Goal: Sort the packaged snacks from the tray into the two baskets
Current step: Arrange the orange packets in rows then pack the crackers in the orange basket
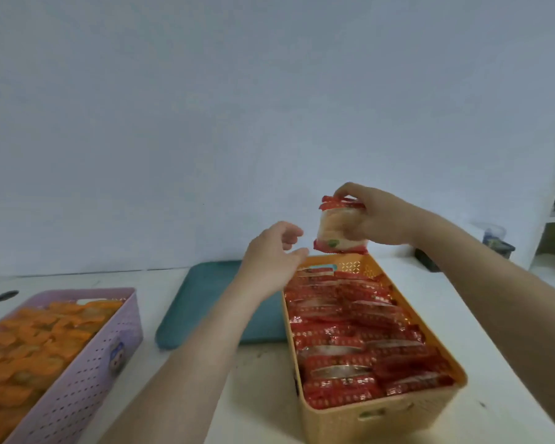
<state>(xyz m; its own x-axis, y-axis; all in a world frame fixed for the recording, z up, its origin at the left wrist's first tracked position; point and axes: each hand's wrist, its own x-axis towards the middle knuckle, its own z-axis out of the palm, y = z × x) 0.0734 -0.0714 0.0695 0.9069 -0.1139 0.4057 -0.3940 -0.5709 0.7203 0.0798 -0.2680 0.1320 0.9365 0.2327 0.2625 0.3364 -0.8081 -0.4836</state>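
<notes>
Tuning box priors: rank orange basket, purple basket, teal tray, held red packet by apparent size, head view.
1. orange basket
2. purple basket, cropped by frame, possibly equal
3. teal tray, partly hidden, unsure
4. red packet, smallest

The tray lies on the table between the left basket and the right basket, slightly behind them.

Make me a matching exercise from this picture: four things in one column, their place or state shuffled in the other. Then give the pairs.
Column one
1. purple basket
2. yellow basket
3. tray
4. right hand

Column two
A. grips a red packet above a basket's far end
B. holds orange packets
C. lies between the two baskets
D. filled with red packets

Pairs: 1-B, 2-D, 3-C, 4-A
</notes>
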